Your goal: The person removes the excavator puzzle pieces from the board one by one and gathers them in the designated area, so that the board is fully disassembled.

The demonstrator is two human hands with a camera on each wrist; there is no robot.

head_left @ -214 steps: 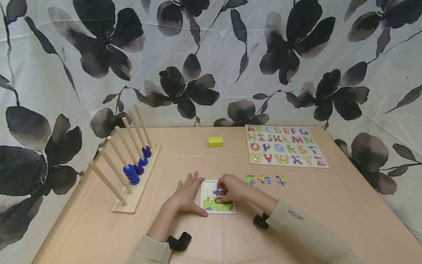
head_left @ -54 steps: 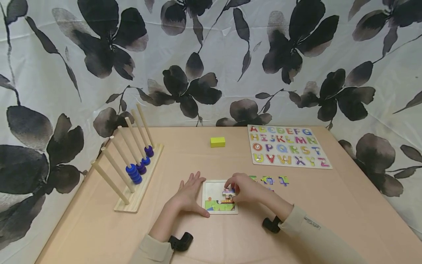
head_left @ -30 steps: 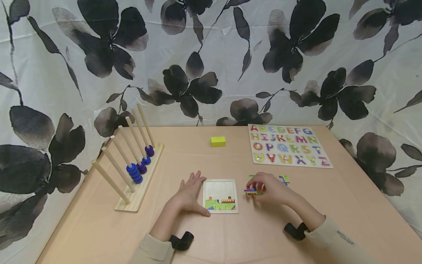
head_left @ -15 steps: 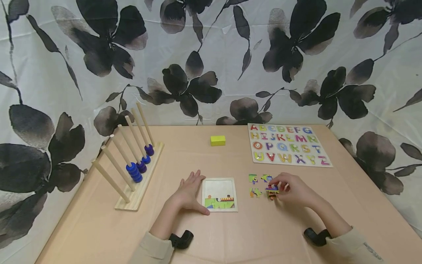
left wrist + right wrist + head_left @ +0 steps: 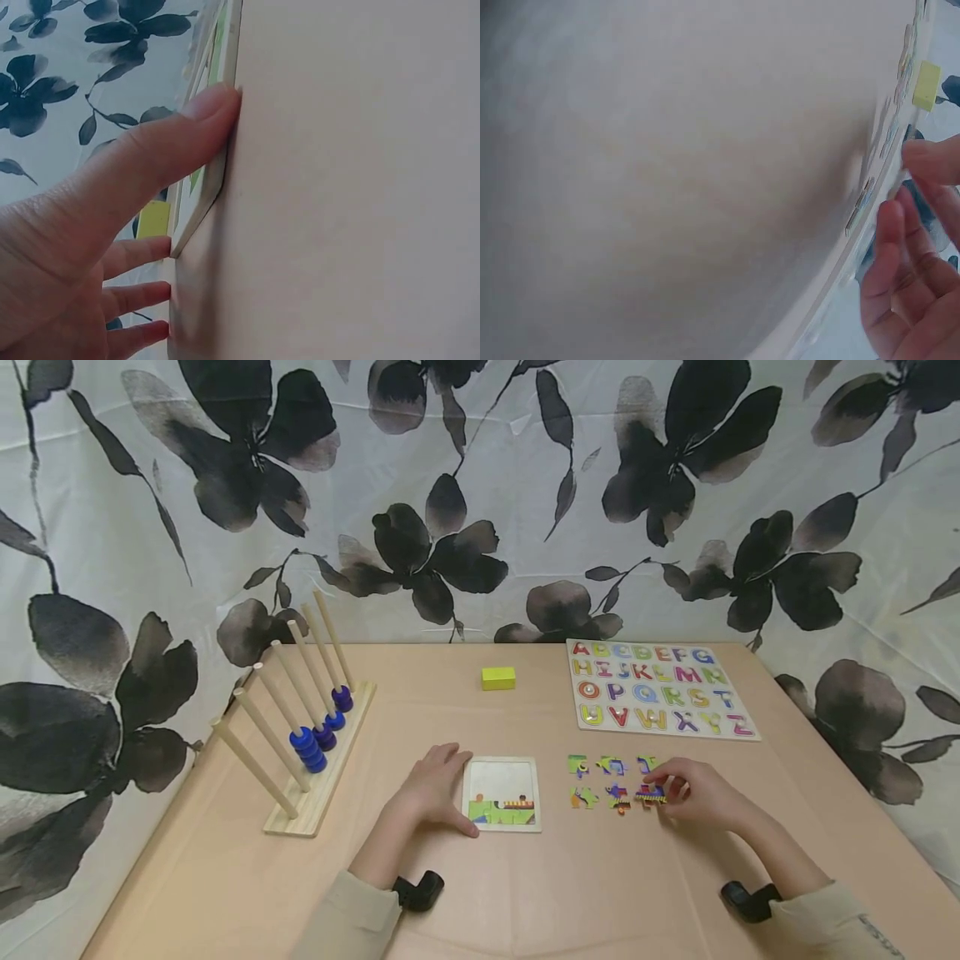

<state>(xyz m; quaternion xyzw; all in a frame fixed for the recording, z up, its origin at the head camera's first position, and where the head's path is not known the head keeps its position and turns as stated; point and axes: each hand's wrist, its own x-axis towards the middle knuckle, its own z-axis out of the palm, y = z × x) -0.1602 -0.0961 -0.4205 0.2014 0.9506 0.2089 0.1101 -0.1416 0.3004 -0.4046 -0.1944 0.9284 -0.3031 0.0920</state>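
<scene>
A small puzzle board (image 5: 511, 768) in a pale frame lies mid-table, its lower strip filled with green pieces and its upper part bare. My left hand (image 5: 435, 789) touches its left side, fingers spread; in the left wrist view the thumb (image 5: 172, 139) lies along the board's edge (image 5: 206, 202). To the right, my right hand (image 5: 693, 789) pinches a small puzzle piece (image 5: 897, 182) between thumb and fingers, low over the table. Close by, loose puzzle pieces lie in two rows, among them a green one (image 5: 577, 766), an orange-green one (image 5: 583, 797) and a purple-red one (image 5: 618, 797).
A wooden peg stand (image 5: 322, 777) with blue and purple rings stands at the left. Toward the back are a yellow block (image 5: 498, 678) and an alphabet board (image 5: 663, 689). A flowered cloth (image 5: 465, 502) hangs behind the table (image 5: 525, 902).
From the puzzle board, my right hand has carried stacked pieces rightward and laid some down beside the others. Pieces that were on the board have gone from it. The left hand stays put.
</scene>
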